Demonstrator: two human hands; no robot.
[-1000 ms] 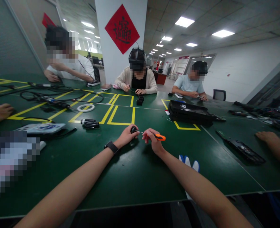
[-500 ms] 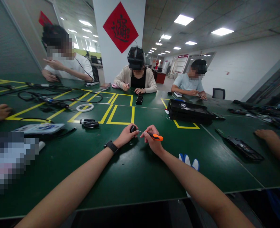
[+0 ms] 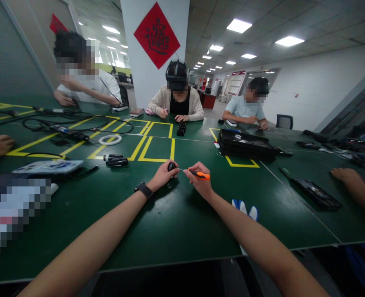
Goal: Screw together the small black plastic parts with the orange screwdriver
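The person's left hand (image 3: 163,176) rests its heel on the green bench (image 3: 176,222), its fingers clamped around a small black part (image 3: 171,166) held just above the surface. That low, propped grip appears meant to keep the part from turning or slipping. The right hand (image 3: 201,181) pinches an orange-handled screwdriver (image 3: 197,174), fingers closed on the handle, with the thin shaft lying nearly level and its tip meeting the side of the black part. Both hands sit close together at the middle of the bench, likely so that the tool stays lined up with the small piece. A black watch (image 3: 144,189) circles the left wrist. A blue-and-white glove (image 3: 246,210) lies on the bench just beside the right forearm, unworn, which leaves the fingertips bare. Further off, black parts (image 3: 181,130) stand in a yellow-taped square, and a black tray (image 3: 246,145) lies to the right.
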